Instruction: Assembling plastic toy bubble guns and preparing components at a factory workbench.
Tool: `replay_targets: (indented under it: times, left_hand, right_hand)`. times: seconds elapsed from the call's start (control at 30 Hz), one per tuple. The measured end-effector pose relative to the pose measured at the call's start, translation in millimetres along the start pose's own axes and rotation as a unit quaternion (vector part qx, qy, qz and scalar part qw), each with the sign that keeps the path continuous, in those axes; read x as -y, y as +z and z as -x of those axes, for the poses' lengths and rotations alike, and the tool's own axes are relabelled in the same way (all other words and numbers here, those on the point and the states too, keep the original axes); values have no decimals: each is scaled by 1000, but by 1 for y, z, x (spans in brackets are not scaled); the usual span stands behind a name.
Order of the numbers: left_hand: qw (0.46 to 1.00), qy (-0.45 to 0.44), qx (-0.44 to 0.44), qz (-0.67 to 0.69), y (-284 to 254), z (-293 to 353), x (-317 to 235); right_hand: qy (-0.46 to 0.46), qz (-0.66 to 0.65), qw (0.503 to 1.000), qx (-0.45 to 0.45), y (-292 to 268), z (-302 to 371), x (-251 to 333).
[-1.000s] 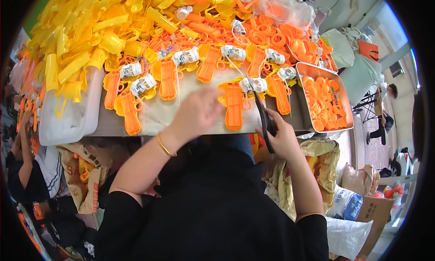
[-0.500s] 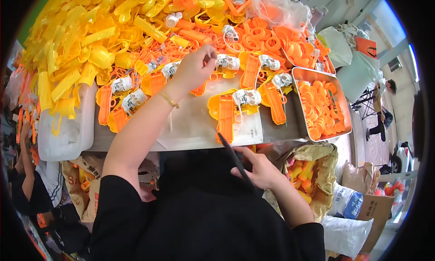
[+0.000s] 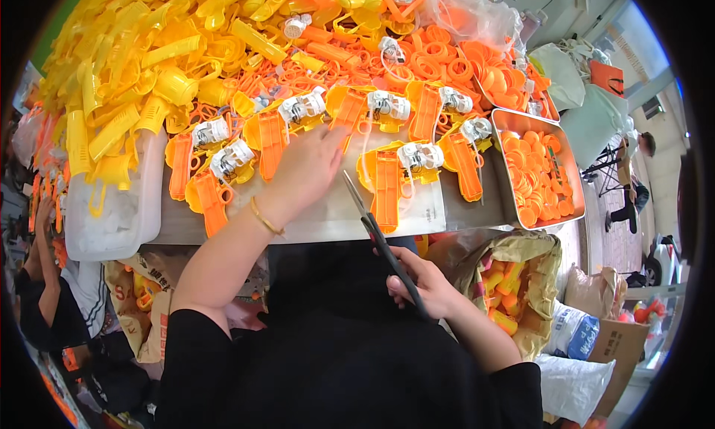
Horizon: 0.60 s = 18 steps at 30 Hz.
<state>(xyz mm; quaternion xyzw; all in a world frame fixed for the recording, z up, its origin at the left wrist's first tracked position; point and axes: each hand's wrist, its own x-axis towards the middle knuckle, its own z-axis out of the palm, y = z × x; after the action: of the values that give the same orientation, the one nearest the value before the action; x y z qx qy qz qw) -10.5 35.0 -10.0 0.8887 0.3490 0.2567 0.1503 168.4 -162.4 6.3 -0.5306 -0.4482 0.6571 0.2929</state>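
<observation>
The smooth grey worktop (image 3: 477,214) bears ribbed plastic gun shells (image 3: 386,185); right hand (image 3: 426,284) grips slim scissors (image 3: 383,244); whether left hand (image 3: 307,167) grasps anything, I cannot tell.

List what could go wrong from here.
The scissors in the right hand point toward the left hand, so they might nick it. The lower middle toy-gun shell lies near the front edge of the table; a bump could knock it off. The yellow plastic parts heaped over the translucent bin could slide down.
</observation>
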Motion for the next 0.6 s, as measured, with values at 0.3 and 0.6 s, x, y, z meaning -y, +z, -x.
replay_targets:
  times: [0.3, 0.6]
  left_hand:
    - [991, -69, 103, -52, -6, -33, -21]
    - [975, -137, 131, 114, 11, -27, -1]
  right_hand:
    - [18, 207, 975, 73, 0, -1, 9]
    - [84, 149, 985, -3, -28, -7, 3]
